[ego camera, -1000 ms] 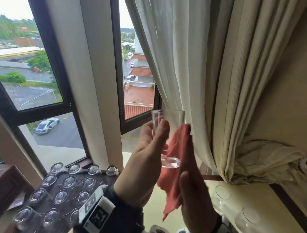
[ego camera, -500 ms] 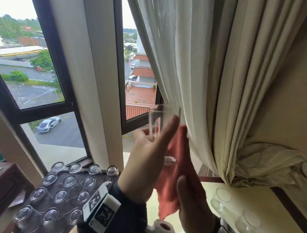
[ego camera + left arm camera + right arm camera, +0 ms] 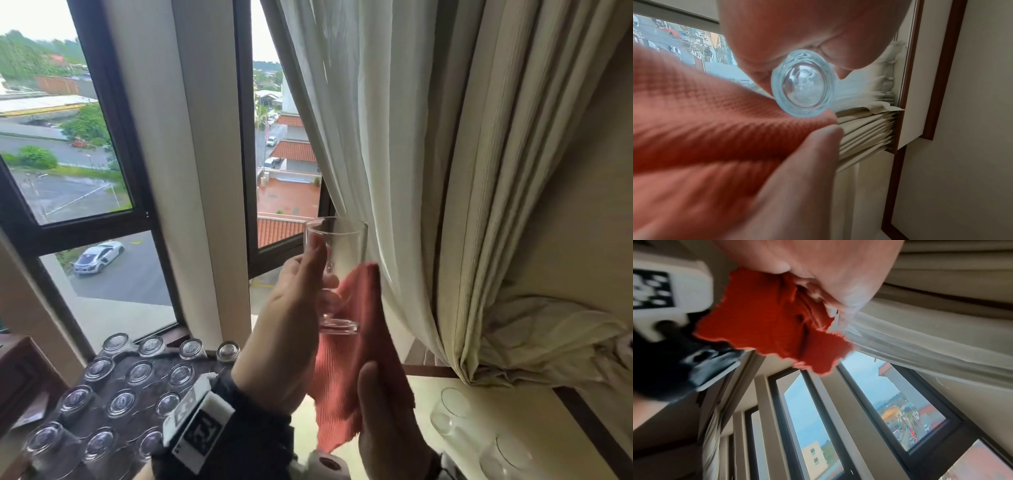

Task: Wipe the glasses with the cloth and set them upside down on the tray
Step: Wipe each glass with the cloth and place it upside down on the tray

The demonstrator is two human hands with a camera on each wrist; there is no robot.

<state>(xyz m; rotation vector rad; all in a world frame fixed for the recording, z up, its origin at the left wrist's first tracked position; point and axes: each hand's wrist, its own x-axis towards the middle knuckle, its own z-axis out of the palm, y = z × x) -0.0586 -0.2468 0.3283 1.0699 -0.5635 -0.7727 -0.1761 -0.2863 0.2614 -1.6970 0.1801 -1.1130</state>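
Gripped the glass upright, rim up, in the left hand, fingers curled round its side, raised before the pale curtain to the right of the window. Pinched the cloth in the right hand, thumb on top, the red fabric lying against the lower part of the glass. Showed rows of upturned glasses on the tray at near left, more tumblers on the surface at near right.

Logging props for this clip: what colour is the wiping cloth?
The cloth is salmon red with a fine ribbed weave, best seen in the head view.
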